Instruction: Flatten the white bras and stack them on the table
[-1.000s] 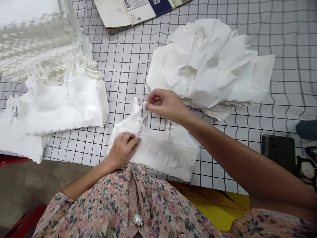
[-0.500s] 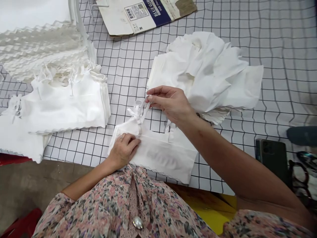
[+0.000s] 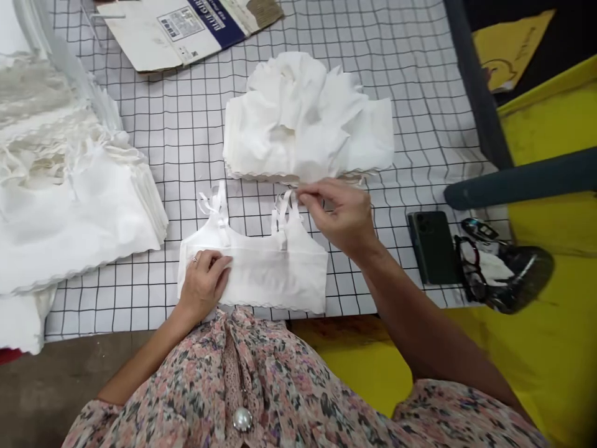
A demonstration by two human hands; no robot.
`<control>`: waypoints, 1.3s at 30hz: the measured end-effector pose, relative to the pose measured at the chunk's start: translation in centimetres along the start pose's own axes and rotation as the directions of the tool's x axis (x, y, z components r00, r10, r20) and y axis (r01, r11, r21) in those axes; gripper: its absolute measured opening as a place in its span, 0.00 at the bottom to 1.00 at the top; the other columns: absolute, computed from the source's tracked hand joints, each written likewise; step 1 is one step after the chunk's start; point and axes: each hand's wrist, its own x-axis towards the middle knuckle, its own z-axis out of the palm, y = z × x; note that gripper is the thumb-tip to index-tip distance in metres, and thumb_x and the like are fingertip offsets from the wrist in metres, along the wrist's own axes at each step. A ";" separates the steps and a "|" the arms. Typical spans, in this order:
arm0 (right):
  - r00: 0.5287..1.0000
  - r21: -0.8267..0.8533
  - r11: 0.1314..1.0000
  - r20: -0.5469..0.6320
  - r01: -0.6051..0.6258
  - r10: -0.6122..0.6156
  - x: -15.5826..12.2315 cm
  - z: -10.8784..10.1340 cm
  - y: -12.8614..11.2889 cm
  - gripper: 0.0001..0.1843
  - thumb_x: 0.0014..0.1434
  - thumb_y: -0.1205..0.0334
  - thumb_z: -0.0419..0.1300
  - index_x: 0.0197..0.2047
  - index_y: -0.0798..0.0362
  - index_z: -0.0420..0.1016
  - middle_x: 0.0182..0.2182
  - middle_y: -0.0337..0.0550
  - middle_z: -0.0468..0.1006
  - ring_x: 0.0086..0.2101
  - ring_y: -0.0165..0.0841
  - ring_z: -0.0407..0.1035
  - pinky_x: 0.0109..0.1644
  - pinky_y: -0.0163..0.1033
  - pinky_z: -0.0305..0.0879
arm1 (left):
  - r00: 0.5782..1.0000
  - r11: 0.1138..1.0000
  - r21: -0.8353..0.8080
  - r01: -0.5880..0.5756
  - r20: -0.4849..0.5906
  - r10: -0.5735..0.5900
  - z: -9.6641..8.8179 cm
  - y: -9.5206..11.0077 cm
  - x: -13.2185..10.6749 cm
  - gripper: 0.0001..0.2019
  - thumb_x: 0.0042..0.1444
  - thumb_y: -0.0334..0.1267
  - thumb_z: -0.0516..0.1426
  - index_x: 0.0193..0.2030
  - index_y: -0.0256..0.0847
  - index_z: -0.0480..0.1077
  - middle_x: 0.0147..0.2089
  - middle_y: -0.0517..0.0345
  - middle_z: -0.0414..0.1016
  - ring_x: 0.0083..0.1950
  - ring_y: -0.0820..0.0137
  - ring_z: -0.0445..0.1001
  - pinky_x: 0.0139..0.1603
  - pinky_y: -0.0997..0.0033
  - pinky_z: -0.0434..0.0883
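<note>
A white bra top [image 3: 261,277] with a scalloped lower edge lies flat in front of me, its straps pointing away. My left hand [image 3: 204,280] rests on its left side, fingers lying on the cloth and the thumb apart. At the right shoulder, my right hand [image 3: 336,214] pinches the looped strap [image 3: 293,205] between thumb and fingertips. The left strap [image 3: 218,208] stands up in a loop, untouched. Just beyond the top is a fanned pile of white garments [image 3: 308,121].
Stacked white tops [image 3: 79,205] fill the left side of the checked cloth [image 3: 181,124]. A flattened carton [image 3: 153,37] lies at the back. To the right are a phone [image 3: 433,247], glasses [image 3: 473,267], a black plastic bag [image 3: 527,277] and a dark bar [image 3: 522,180].
My right hand has moved from the left strap to the right strap and pinches it. My left hand stays on the top. The view has turned to the right.
</note>
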 end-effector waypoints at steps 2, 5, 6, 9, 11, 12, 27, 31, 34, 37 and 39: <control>1.000 -0.085 0.996 -0.016 0.012 -0.013 -1.4 0.7 2.3 0.14 0.71 0.59 0.57 0.46 0.45 0.86 0.38 0.47 0.83 0.41 0.45 0.78 0.49 0.55 0.79 | 1.000 1.000 0.010 -0.002 -0.007 0.002 0.1 -0.3 0.0 0.10 0.74 0.32 0.57 0.58 0.41 0.76 0.49 0.48 0.77 0.49 0.61 0.75 0.44 0.62 0.73; 0.997 -0.242 0.968 -0.018 0.063 -0.070 -1.8 2.6 4.7 0.18 0.70 0.62 0.54 0.53 0.47 0.86 0.39 0.49 0.81 0.43 0.47 0.76 0.50 0.56 0.78 | 1.000 1.000 0.022 0.001 -0.014 -0.001 0.1 -0.6 0.0 0.11 0.74 0.33 0.57 0.58 0.42 0.76 0.49 0.48 0.77 0.49 0.61 0.76 0.46 0.61 0.75; 0.996 -0.303 0.950 -0.017 0.076 -0.085 -1.6 3.2 5.1 0.19 0.70 0.63 0.54 0.53 0.48 0.86 0.38 0.50 0.80 0.44 0.48 0.75 0.52 0.58 0.77 | 1.000 1.000 0.024 0.001 -0.016 0.000 0.1 -0.7 0.0 0.11 0.74 0.34 0.57 0.58 0.42 0.76 0.49 0.48 0.77 0.49 0.61 0.76 0.46 0.60 0.75; 0.994 -0.422 0.904 -0.048 0.066 -0.095 -0.7 4.1 5.2 0.21 0.73 0.65 0.51 0.51 0.50 0.87 0.39 0.52 0.80 0.45 0.49 0.74 0.56 0.62 0.74 | 1.000 1.000 0.023 -0.015 -0.021 0.016 0.0 -0.9 0.2 0.10 0.74 0.34 0.57 0.58 0.41 0.77 0.49 0.49 0.77 0.48 0.61 0.77 0.46 0.61 0.76; 0.991 -0.410 0.908 -0.057 0.088 -0.121 -0.6 4.0 4.7 0.21 0.74 0.65 0.50 0.50 0.50 0.87 0.42 0.53 0.82 0.47 0.49 0.75 0.57 0.61 0.73 | 0.999 1.000 0.017 -0.026 -0.022 0.026 -0.1 -1.0 0.1 0.10 0.74 0.33 0.57 0.57 0.41 0.77 0.49 0.48 0.77 0.49 0.61 0.77 0.46 0.61 0.77; 0.989 -0.384 0.915 -0.035 0.122 -0.146 -0.9 3.9 4.4 0.20 0.74 0.66 0.51 0.51 0.49 0.87 0.44 0.53 0.83 0.48 0.49 0.76 0.59 0.62 0.73 | 1.000 1.000 0.010 -0.021 -0.021 0.021 -0.3 -1.0 0.1 0.10 0.74 0.33 0.57 0.57 0.40 0.78 0.49 0.48 0.77 0.49 0.61 0.77 0.47 0.60 0.77; 0.815 -0.209 0.874 0.502 0.438 -0.289 -14.3 4.5 1.8 0.41 0.77 0.41 0.57 0.84 0.51 0.58 0.81 0.59 0.52 0.80 0.57 0.50 0.76 0.80 0.54 | 0.945 0.974 0.014 0.226 0.241 -0.222 4.0 0.9 16.4 0.12 0.59 0.41 0.73 0.36 0.39 0.76 0.44 0.48 0.76 0.52 0.53 0.75 0.60 0.46 0.71; 0.815 -0.200 0.873 0.496 0.444 -0.301 -13.8 4.6 1.7 0.41 0.77 0.42 0.58 0.83 0.51 0.58 0.81 0.59 0.51 0.80 0.57 0.49 0.75 0.80 0.56 | 0.882 0.911 -0.161 0.379 0.360 -0.304 4.7 1.9 18.0 0.11 0.57 0.31 0.69 0.31 0.41 0.71 0.37 0.54 0.77 0.46 0.61 0.75 0.54 0.57 0.72; 0.816 -0.191 0.876 0.490 0.444 -0.307 -13.8 4.5 1.6 0.40 0.76 0.43 0.59 0.83 0.50 0.59 0.81 0.58 0.51 0.80 0.57 0.48 0.76 0.80 0.56 | 0.830 0.739 -0.413 0.531 0.429 -0.357 3.9 2.2 17.8 0.08 0.58 0.30 0.66 0.38 0.41 0.71 0.32 0.62 0.76 0.35 0.70 0.73 0.42 0.68 0.69; 0.820 -0.174 0.882 0.479 0.438 -0.313 -13.8 4.5 1.5 0.39 0.76 0.44 0.60 0.83 0.48 0.59 0.82 0.58 0.51 0.80 0.56 0.48 0.76 0.79 0.55 | 0.775 0.579 -0.522 0.626 0.495 -0.392 3.1 2.3 17.9 0.15 0.57 0.31 0.67 0.48 0.41 0.69 0.28 0.67 0.76 0.31 0.73 0.73 0.39 0.70 0.68; 0.820 -0.163 0.883 0.475 0.439 -0.320 -13.8 4.5 1.5 0.39 0.76 0.45 0.60 0.83 0.48 0.60 0.82 0.57 0.51 0.80 0.56 0.48 0.76 0.79 0.56 | 0.759 0.494 -0.578 0.650 0.518 -0.394 2.7 2.5 18.3 0.18 0.56 0.31 0.67 0.52 0.40 0.69 0.28 0.66 0.77 0.31 0.73 0.75 0.41 0.70 0.70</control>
